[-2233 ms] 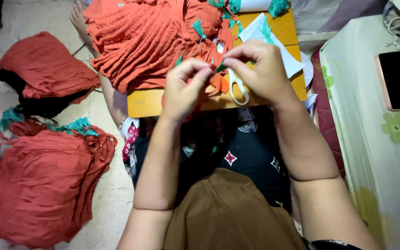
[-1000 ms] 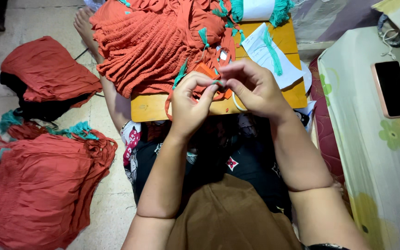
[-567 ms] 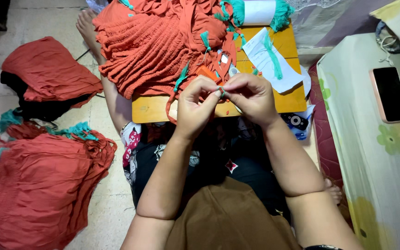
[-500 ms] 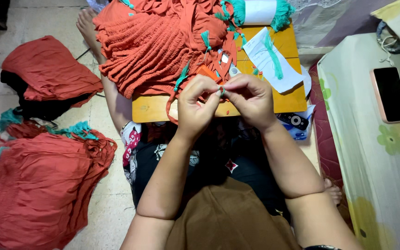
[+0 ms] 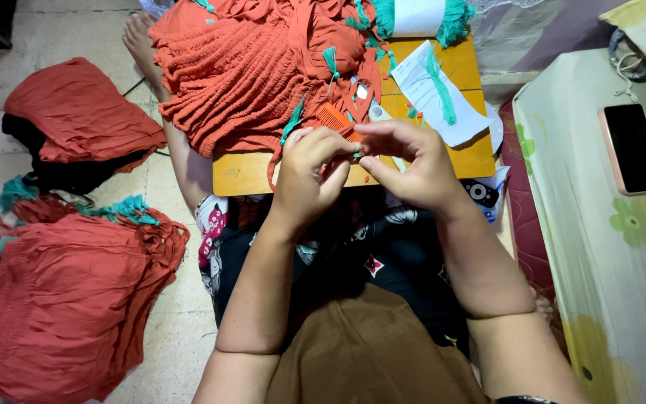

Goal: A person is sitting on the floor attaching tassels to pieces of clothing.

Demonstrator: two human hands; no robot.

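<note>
So, both hands pinch a tiny teal tassel mid-frame.

Left hand (image 5: 309, 173) and right hand (image 5: 413, 161) have drifted slightly apart since a second ago, fingertips clamped on the teal tassel (image 5: 356, 155) above the orange comb (image 5: 334, 120).

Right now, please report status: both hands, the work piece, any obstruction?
Left hand and right hand together, pinching a small teal tassel. Orange garment heaped on wooden board. Nothing blocking.

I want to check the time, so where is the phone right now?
In the head view the phone lies face up at the far right, on the pale green floral cloth, apart from both hands and right of the wooden board.
</note>
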